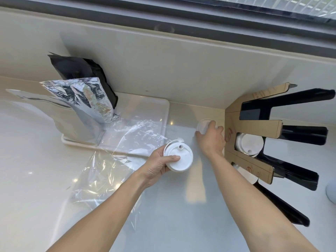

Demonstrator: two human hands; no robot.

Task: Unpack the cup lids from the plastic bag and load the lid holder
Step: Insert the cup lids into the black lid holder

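My left hand (157, 164) grips a stack of white cup lids (179, 157) above the counter, thumb across the top lid. My right hand (211, 138) is closed around a smaller stack of white lids (202, 126) beside the left face of the lid holder (254, 124), a black rack with a cardboard front. One slot of the holder contains white lids (250, 145); more white lids (245, 174) show in the slot below. The clear plastic bag (116, 160) lies flat and crumpled on the counter, left of my left hand.
A white tray (145, 106) at the back left carries a silver foil pouch (85, 99) and a black pouch (81, 70). The beige wall and a window ledge run behind. A pale round object (331, 192) sits at the right edge.
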